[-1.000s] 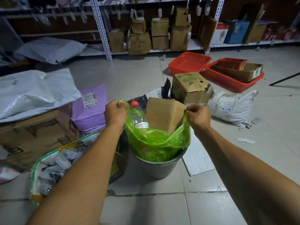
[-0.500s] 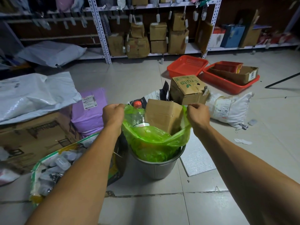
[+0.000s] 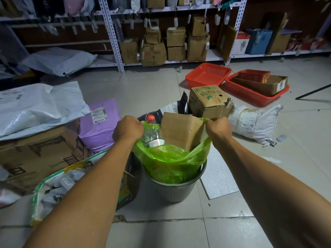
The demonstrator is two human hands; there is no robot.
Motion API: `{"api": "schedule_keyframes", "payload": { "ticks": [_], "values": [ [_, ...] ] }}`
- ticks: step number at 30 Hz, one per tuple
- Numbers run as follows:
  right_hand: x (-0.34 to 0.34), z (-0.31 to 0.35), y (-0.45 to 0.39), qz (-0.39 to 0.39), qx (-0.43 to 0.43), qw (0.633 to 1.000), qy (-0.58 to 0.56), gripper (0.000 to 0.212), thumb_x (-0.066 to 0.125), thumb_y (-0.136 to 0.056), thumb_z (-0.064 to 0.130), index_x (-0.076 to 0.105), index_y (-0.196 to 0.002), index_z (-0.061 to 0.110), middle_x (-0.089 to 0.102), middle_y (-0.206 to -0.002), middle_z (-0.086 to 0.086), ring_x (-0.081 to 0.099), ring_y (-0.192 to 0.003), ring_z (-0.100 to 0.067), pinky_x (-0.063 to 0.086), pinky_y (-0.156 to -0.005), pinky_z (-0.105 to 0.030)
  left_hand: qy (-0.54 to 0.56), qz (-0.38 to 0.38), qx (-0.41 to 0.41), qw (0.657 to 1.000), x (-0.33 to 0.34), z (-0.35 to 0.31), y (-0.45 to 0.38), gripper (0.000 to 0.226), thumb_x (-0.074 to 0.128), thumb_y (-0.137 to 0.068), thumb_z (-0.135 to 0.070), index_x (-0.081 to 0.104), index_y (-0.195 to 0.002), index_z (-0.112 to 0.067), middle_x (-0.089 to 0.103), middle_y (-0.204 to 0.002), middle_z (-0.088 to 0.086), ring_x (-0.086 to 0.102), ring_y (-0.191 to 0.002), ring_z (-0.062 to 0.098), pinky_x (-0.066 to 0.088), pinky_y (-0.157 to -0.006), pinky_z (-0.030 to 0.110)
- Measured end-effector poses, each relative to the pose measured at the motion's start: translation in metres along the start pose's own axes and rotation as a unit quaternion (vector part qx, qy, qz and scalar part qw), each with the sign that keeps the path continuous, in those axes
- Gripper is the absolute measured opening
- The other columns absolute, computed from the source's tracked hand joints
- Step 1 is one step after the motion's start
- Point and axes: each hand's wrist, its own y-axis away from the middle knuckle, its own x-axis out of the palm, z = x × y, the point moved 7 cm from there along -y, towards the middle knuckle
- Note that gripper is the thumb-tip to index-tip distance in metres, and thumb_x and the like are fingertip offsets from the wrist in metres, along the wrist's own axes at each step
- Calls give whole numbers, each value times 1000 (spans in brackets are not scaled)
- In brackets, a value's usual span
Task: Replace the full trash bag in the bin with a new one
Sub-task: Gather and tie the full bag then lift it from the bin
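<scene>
Above the grey bin [image 3: 174, 191], the left hand [image 3: 128, 130] and the right hand [image 3: 217, 128] each grip an opposite edge of the green trash bag [image 3: 170, 164] in a closed fist. The bag hangs between them, its lower part inside the bin. A cardboard box [image 3: 180, 131] and a red-capped bottle [image 3: 152, 134] stick out of it. Beyond stands a Fruits carton [image 3: 208, 101]; a purple parcel [image 3: 100, 126] lies to the left.

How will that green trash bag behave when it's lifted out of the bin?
The green trash bag is thin film, so it will likely sag and stretch. The cardboard box corner might poke through. With only a bottle beside it, probably light.
</scene>
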Motion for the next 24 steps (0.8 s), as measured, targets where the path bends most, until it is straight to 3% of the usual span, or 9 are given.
{"api": "schedule_keyframes", "payload": {
  "ticks": [2,5,12,15,17,21,22,24],
  "values": [
    [1,4,-3,-8,-16,1000,0,23,54,-82,25,65,-65,14,69,-74,-7,67,-76,-32,59,-72,-43,24,-18,-2,1000,0,-4,-3,20,56,-92,-25,72,-84,-18,65,-82,3,57,-77,29,45,-69,33],
    [5,9,-12,-11,-26,1000,-1,22,57,-86,28,75,-88,16,72,-84,-7,68,-81,-30,58,-80,-45,63,-46,3,997,2,-10,-8,21,55,-93,-22,74,-88,-15,70,-87,6,60,-77,31,49,-69,33],
    [2,16,-22,-57,-55,993,-93,22,59,-94,23,73,-109,14,71,-103,1,61,-81,-12,51,-83,-29,108,-111,-12,988,1,-14,-13,23,53,-99,-25,74,-104,-16,72,-110,10,63,-92,34,42,-73,31],
    [-1,20,-21,-65,-72,990,-101,23,59,-95,22,72,-110,12,72,-108,-2,60,-86,-12,49,-85,-28,123,-105,-16,987,4,-6,-11,25,47,-102,-20,70,-107,-12,70,-113,11,62,-93,31,41,-73,31],
    [-2,19,-19,-63,-79,989,-111,22,58,-95,23,72,-108,12,71,-108,-3,61,-93,-16,52,-90,-35,135,-91,-5,987,6,-2,-12,25,45,-103,-18,67,-106,-9,69,-110,9,62,-93,29,41,-73,31],
    [-2,14,-14,-54,-74,986,-139,13,60,-94,23,70,-99,18,70,-100,1,65,-94,-20,54,-87,-39,153,-35,1,988,9,3,-11,44,51,-99,-38,52,-65,-11,52,-65,5,50,-71,26,33,-61,32],
    [-2,13,-14,-53,-74,986,-142,9,62,-92,22,70,-95,20,70,-98,1,65,-94,-19,55,-86,-39,144,-16,4,989,10,3,-10,46,56,-95,-45,50,-62,-13,51,-63,4,50,-70,26,34,-61,32],
    [-3,13,-13,-50,-74,986,-144,6,66,-87,18,69,-88,24,71,-96,2,66,-92,-17,56,-87,-40,118,27,15,993,13,2,-9,43,68,-84,-54,65,-79,-12,65,-83,6,59,-84,27,45,-73,34]
  ]
}}
